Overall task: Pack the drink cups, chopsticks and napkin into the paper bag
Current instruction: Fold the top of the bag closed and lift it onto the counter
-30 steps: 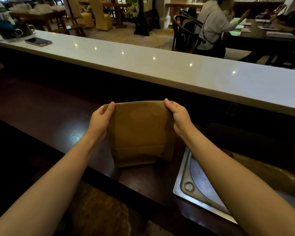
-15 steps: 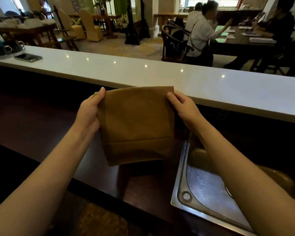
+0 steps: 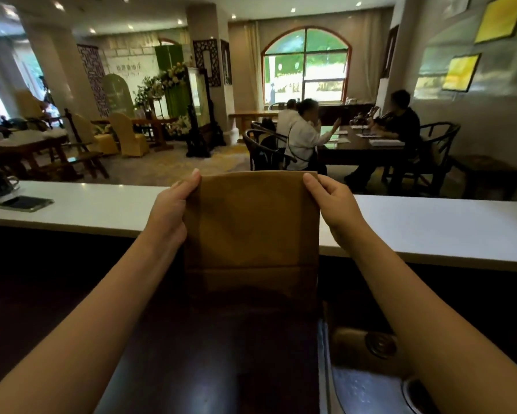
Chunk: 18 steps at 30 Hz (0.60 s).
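From my remote feed, I saw the flat brown paper bag (image 3: 251,228) held upright at centre frame: left hand (image 3: 169,216) at nine o'clock, right hand (image 3: 335,204) at three o'clock, fingers pinched shut on its top corners, above the dark counter (image 3: 57,294).

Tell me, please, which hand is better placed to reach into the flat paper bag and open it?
Probably the right hand: both hands pinch the paper bag's top corners evenly, but the left hand's grip wraps further around its edge, so it can steady the bag.
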Each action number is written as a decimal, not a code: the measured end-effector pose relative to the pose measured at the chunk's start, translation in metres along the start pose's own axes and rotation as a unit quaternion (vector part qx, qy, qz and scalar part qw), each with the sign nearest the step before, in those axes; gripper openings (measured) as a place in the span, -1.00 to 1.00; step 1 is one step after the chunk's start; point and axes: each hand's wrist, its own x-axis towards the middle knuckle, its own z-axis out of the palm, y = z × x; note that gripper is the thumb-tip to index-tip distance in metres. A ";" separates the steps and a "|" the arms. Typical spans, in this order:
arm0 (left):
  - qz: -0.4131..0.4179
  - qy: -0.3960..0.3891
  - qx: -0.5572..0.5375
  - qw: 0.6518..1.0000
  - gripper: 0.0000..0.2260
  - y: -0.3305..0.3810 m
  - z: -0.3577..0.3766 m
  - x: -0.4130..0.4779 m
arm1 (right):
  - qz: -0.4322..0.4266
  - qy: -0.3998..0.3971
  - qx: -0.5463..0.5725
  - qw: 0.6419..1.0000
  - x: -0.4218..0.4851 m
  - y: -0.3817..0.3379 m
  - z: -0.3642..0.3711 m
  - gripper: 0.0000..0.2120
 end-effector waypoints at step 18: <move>-0.004 -0.052 0.003 0.999 -0.72 0.016 0.088 0.165 | 0.032 0.207 0.018 0.978 0.145 -0.019 -0.023 -0.61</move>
